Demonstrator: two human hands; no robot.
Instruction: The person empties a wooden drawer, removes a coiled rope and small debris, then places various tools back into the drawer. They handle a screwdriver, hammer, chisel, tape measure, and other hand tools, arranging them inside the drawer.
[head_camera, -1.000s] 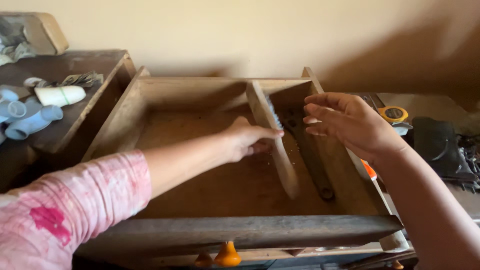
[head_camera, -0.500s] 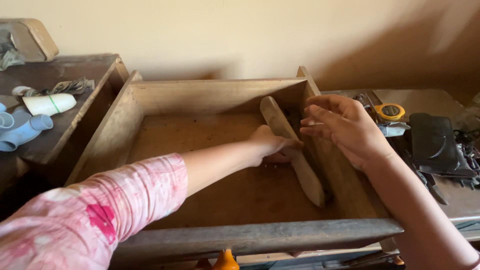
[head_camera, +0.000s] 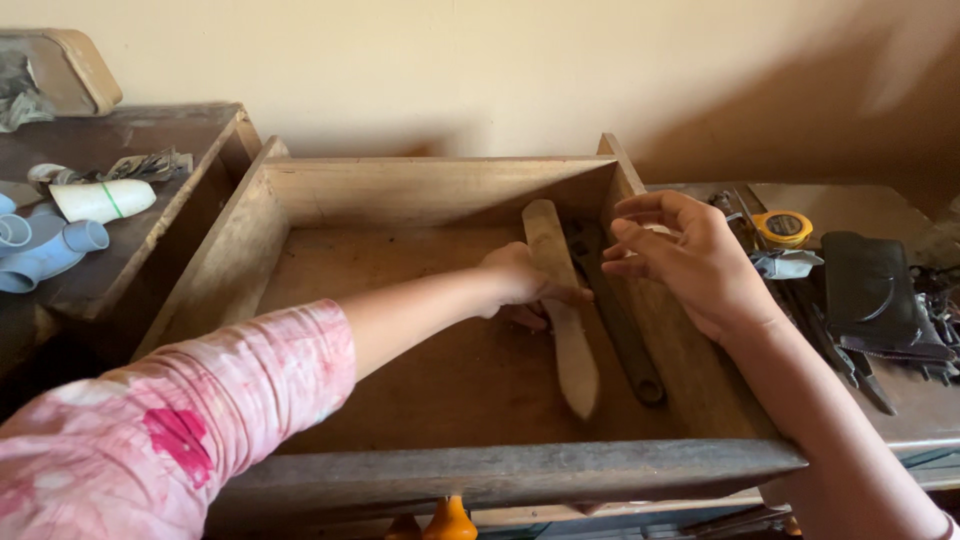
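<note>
Head view, looking down into an open wooden drawer (head_camera: 240, 262). Left hand (head_camera: 520, 285) reaches across the drawer floor and closes its fingers around a flat wooden stick (head_camera: 562, 300), gripping it near the middle; the stick lies lengthwise, its far end close to the back wall and its rounded near end pointing toward the drawer front. Right hand (head_camera: 690, 262) hovers just right of the left hand, above the drawer's right wall, fingers spread and curled, grasping nothing. Directly between the two hands, on the drawer floor alongside the stick, lies a long dark wrench (head_camera: 615, 315), touching or nearly touching the right wall. Beyond the right hand, on the bench, rest a yellow tape measure (head_camera: 782, 228) and a black pouch (head_camera: 875, 295); well to the left of the left arm sit white and blue pipe fittings (head_camera: 60, 225) in a second drawer. Judged step: the stick is being gripped and shifted inside the drawer. A further move would call for a firm left-hand hold, clearance from the wrench, and the free right hand for support.
</note>
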